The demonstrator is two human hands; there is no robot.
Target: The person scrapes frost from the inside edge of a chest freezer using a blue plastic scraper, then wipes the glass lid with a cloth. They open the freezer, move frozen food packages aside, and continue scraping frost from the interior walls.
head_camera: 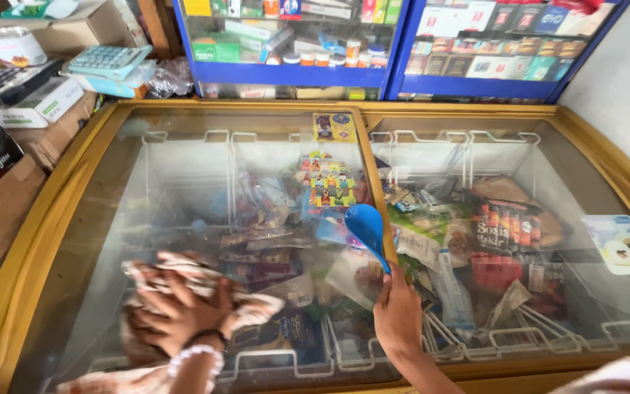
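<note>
Freezer lid (184, 168) — cloth (184, 273) lying on glass.

1. Cloth (184, 281): soft rag w/ brown & cream pattern, bunched up, lying flat on the freezer's glass lid at about 7 o'clock, partly under the left hand (180, 310).
2. Blue scoop (367, 228): shiny plastic, rounded end pointing to 11 o'clock, near the middle, handle held in the right hand (397, 317).

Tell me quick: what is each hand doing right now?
Left hand: spread flat, pressing a patterned cloth onto the freezer's glass lid.
Right hand: closed around the handle of a blue scoop.
</note>
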